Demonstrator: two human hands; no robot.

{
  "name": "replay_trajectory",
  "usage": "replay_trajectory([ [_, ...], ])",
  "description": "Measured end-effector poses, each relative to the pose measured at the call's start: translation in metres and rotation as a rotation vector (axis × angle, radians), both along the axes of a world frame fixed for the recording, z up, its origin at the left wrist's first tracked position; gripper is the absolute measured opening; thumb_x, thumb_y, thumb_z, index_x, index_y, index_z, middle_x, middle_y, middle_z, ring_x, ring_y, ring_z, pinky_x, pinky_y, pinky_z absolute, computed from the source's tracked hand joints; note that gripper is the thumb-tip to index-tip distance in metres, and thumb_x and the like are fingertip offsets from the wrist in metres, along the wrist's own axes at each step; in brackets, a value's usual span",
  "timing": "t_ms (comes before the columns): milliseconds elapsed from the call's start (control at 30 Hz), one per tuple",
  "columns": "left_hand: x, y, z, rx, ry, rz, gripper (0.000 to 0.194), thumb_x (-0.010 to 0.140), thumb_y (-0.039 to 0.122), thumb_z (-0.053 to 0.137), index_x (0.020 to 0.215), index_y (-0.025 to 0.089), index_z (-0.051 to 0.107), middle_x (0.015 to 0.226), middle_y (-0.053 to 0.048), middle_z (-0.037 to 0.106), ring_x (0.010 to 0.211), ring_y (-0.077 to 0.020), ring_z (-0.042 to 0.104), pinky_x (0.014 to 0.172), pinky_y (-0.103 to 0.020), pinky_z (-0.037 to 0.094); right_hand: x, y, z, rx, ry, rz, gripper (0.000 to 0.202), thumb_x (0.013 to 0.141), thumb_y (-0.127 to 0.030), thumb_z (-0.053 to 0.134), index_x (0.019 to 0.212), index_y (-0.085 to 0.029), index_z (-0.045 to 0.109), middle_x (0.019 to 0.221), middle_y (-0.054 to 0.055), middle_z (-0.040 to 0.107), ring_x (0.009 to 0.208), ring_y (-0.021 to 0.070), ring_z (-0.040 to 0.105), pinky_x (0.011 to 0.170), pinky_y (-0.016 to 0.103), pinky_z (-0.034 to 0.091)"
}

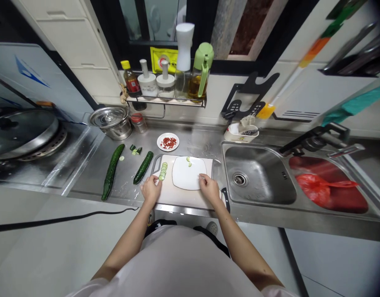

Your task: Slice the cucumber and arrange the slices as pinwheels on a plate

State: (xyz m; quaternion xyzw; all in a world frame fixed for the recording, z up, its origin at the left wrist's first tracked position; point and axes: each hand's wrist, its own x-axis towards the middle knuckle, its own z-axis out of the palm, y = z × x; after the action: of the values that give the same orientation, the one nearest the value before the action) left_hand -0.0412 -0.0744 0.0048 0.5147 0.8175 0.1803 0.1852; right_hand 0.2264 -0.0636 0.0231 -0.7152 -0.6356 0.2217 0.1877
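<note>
A white cutting board (180,199) with grey handles lies on the counter, a white plate (186,175) on top of it. A few cucumber slices (189,162) sit near the plate's far rim. Left of the plate, an overlapping row of cucumber slices (163,171) runs along the board. My left hand (151,190) is at the near end of that row, its fingers a little apart. At the plate's right rim is my right hand (210,189), fingertips pinched together over the edge; what they hold is too small to tell. Beside its wrist a knife's black handle (225,200) shows.
Left of the board lie a cut cucumber (143,168), a whole cucumber (113,171) and small cucumber pieces (135,150). A small dish of chopped red pepper (168,142) stands behind the board. To the right is a sink (260,175); a lidded pot (112,122) stands back left.
</note>
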Motion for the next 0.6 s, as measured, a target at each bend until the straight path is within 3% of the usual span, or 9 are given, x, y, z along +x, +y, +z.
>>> replay_trajectory([
  [600, 0.002, 0.0068, -0.0034, 0.041, 0.007, -0.026, 0.025, 0.082, 0.031, 0.059, 0.104, 0.022, 0.067, 0.101, -0.008, 0.069, 0.097, -0.026, 0.062, 0.087, -0.037, 0.041, -0.0052, -0.005, 0.0091, 0.013, 0.064, 0.043, 0.044, 0.092, -0.04, 0.039, 0.116, -0.02, 0.07, 0.073, 0.004, 0.071, 0.069, 0.0181, 0.063, 0.069, 0.026, 0.044],
])
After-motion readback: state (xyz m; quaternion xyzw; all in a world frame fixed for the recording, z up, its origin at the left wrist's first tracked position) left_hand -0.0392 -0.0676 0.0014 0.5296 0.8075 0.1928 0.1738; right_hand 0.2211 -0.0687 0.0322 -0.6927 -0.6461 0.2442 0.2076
